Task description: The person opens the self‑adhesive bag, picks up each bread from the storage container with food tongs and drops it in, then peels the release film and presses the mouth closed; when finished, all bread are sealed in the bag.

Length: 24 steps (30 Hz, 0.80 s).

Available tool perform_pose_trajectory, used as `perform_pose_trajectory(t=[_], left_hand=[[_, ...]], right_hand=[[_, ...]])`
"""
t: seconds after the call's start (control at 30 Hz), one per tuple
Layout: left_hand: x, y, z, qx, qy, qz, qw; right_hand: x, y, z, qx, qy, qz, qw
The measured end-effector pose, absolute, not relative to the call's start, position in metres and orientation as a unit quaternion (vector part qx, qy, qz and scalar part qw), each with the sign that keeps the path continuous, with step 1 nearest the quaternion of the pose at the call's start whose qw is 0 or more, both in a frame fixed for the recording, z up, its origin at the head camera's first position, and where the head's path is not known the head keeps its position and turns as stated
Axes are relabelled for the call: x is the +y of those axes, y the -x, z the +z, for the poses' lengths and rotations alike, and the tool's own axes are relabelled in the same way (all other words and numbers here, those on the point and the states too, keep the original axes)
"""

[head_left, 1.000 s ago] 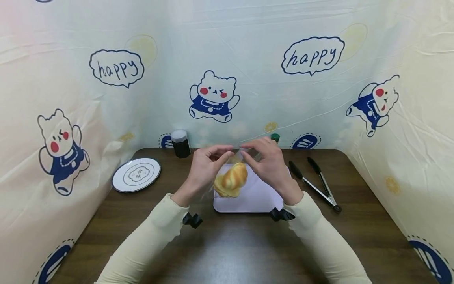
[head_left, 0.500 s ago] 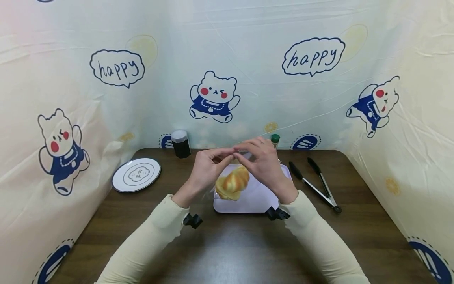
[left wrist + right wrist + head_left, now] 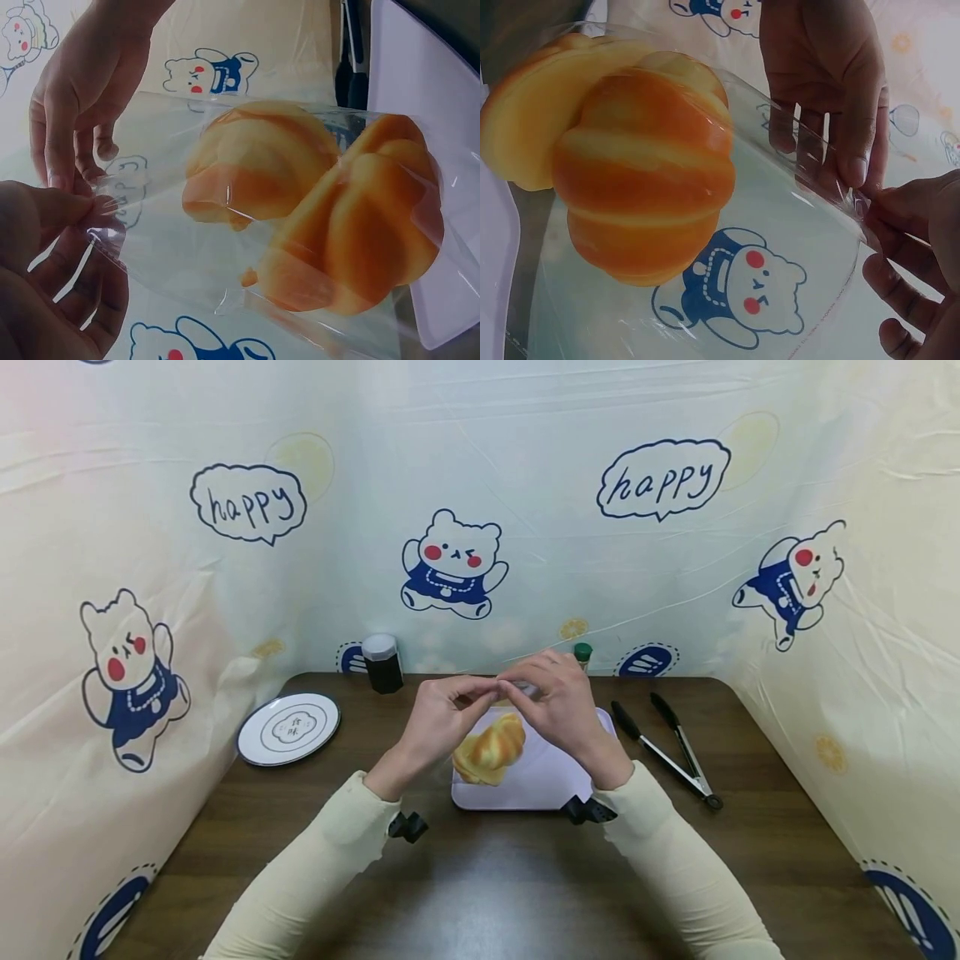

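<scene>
A clear plastic bag (image 3: pixel 161 247) hangs above the lilac tray (image 3: pixel 540 768) with two golden bread rolls inside. One is a ridged roll (image 3: pixel 645 176); behind it a paler, rounder roll (image 3: pixel 259 169) shows in the left wrist view. At the bag's gathered top, my left hand (image 3: pixel 438 718) pinches the film between thumb and fingers. My right hand (image 3: pixel 558 702) pinches the same edge beside it, the fingertips of both hands meeting. In the head view the hands hide most of the film.
A white plate (image 3: pixel 258 739) with a dark rim lies on the table at left. Behind stands a dark jar (image 3: pixel 384 672) with a grey lid. A green-capped bottle (image 3: pixel 582 652) is partly hidden by my right hand. Black-handled tongs (image 3: pixel 686 760) lie spread at right.
My right hand has moved left until its fingertips meet those of my left hand, closing the gap at the bag's top. The rolls hang slightly lower and have turned a little.
</scene>
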<state>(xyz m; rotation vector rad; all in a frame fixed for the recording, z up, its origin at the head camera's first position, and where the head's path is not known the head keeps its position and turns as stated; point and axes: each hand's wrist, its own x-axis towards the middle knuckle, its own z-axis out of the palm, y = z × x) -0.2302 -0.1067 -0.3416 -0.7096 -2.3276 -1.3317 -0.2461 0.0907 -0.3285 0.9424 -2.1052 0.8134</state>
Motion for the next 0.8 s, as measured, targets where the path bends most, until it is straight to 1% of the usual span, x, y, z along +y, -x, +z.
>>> perform_pose_trajectory(t=[0.17,0.43,0.63,0.8], left_hand=[[-0.1057,0.2292,-0.3406,-0.829,0.25,-0.468,0.177],[-0.1041,0.2276,-0.3384,-0.828,0.244,-0.478,0.162],[-0.1035,0.2276,-0.3385,-0.827,0.238,-0.485,0.158],[-0.1045,0.2284,-0.3386,-0.825,0.236,-0.489,0.159]], right_hand=[[0.0925,0.2466,-0.3283,-0.81,-0.358,0.33,0.326],[0.0965,0.2458,-0.3267,-0.805,-0.346,0.388,0.287],[0.0984,0.2462,-0.3272,-0.805,-0.327,0.408,0.281],[0.1005,0.2459,-0.3277,-0.8,-0.291,0.439,0.286]])
